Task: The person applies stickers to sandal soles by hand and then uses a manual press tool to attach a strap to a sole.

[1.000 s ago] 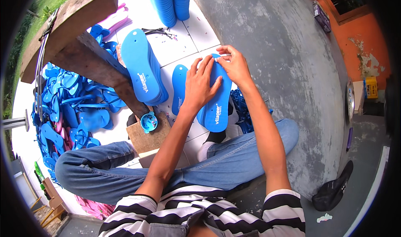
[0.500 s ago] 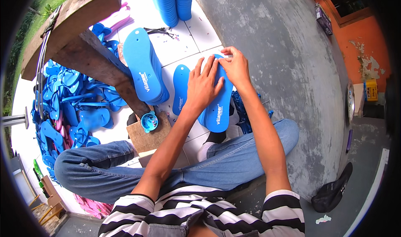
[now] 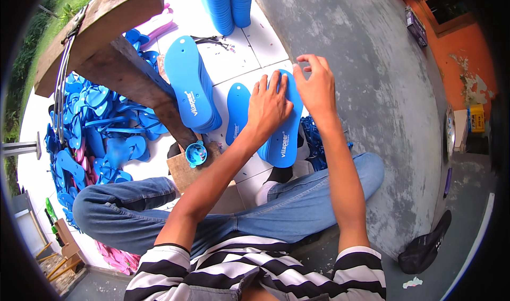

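Fingers [image 3: 264, 84] of our left hand [image 3: 269, 107]: spread and laid flat, palm down, on the upper half of a blue sandal sole [image 3: 284, 136]; nothing gripped, the hand pressing on the surface. Wrist straight, forearm running down and to the left toward our striped shirt [image 3: 255, 269].

Right hand [image 3: 317, 86]: fingers loosely curled and parted, tips at the top right edge of the same sole, thumb pointing toward the left hand. We cannot tell whether they pinch the rim or only touch it. Forearm comes nearly straight up from the lower edge.

Sole: lies lengthwise on the white tiled floor [image 3: 249, 49], toe end away from us, heel end above our knee in blue jeans [image 3: 313, 200], at the border between tiles and grey concrete [image 3: 382, 104].

Just left of it: a second blue sole [image 3: 237, 112], flat on the tiles, apart from both hands.

Further left: a stack of soles [image 3: 191, 91] leaning on edge against a wooden bench [image 3: 114, 46].

Below the stack: a small blue cup [image 3: 196, 154] on a wooden block [image 3: 186, 171].

Top: two upright piles of blue soles [image 3: 226, 3].

Far left, under the bench: a heap of blue straps [image 3: 93, 126].
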Tool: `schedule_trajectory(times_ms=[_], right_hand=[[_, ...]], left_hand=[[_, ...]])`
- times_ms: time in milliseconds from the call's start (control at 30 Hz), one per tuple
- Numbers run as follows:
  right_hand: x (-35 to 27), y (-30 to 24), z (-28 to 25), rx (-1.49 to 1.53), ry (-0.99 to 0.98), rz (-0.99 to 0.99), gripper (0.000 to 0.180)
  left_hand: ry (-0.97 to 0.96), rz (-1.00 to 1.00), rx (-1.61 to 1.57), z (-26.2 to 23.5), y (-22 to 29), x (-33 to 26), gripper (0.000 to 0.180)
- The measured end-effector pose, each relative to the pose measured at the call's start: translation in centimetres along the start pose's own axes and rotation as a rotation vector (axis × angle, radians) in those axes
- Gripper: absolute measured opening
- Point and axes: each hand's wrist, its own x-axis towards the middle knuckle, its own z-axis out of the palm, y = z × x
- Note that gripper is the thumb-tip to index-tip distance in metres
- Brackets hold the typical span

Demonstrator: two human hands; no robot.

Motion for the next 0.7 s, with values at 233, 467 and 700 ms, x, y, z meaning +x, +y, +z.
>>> schedule_trajectory(times_ms=[233,467,700], right_hand=[[1.0,1.1,-1.9,0.028,0.077,0.047,0.021],[1.0,1.7,-2.9,0.046,0.136,0.037,0.020],[1.1,1.2,-3.1,0.091,0.128,0.043,0.019]], left_hand=[[-0.068,-0.173,-0.075,-1.1,3.7,-0.1,0.092],[0.090,-0.227,-0.280,-4.3,1.9,0.9,0.090],[0.212,-0.299,-0.169,-1.1,-5.6,0.0,0.083]])
